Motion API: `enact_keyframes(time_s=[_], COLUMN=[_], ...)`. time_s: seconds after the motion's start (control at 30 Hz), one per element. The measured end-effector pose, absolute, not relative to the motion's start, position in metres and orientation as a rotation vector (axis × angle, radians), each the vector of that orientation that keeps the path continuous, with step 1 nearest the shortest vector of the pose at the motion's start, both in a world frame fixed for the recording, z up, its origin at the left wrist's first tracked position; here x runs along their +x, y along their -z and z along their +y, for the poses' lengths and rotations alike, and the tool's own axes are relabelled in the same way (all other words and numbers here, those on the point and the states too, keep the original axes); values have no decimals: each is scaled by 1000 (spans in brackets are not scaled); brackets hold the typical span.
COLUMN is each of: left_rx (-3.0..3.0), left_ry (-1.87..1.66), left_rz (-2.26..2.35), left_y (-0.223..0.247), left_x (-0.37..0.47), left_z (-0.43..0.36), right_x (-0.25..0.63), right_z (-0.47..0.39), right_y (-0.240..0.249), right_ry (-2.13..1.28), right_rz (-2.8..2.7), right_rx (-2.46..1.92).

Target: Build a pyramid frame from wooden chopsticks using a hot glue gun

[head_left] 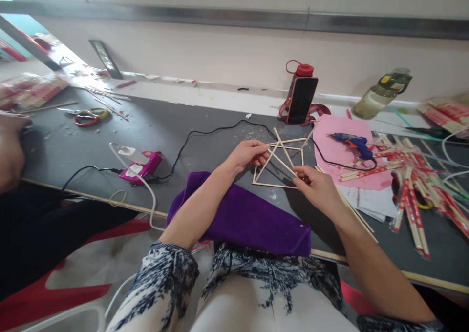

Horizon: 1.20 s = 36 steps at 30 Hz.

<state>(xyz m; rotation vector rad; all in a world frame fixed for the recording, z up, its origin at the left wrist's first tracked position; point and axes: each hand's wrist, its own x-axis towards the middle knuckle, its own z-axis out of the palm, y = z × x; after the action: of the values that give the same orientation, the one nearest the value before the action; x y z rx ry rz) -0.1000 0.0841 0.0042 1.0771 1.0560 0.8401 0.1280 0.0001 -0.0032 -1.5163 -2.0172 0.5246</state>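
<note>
A thin wooden stick (281,162) slants between my hands. My left hand (251,155) pinches its upper left end, and my right hand (314,184) has its fingers closed round the lower right end. Beneath and just behind the stick, a frame of joined wooden sticks (275,185) rests on the dark table (205,114), with some sticks rising and crossing above it. My fingers cover parts of the frame. Close to my left forearm lies a purple cloth (252,219) along the table's front edge.
A blue glue gun (353,144) lies on pink paper (326,132), its black cord crossing the table. Wrapped chopsticks (414,210) spread at right. A phone (302,100) leans on a red-lidded bottle (305,70). Scissors (87,117), a magenta power strip (142,168) and another person's hand (10,149) are left.
</note>
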Motion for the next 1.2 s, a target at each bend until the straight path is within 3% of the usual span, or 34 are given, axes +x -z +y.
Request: enact_keyframes(time_s=[0.33, 0.6, 1.2], left_rx=[1180, 1265, 1380], left_ry=[-888, -812, -784], left_rz=[1256, 1348, 1333], left_y=[0, 5, 13], left_x=[-112, -115, -116], left_z=[96, 110, 124], right_x=[159, 159, 160], right_z=[-10, -9, -10], right_y=[7, 15, 16], right_ry=[-620, -534, -602], right_rz=[-1907, -2058, -2012], right_rx=[-1659, -1470, -1575])
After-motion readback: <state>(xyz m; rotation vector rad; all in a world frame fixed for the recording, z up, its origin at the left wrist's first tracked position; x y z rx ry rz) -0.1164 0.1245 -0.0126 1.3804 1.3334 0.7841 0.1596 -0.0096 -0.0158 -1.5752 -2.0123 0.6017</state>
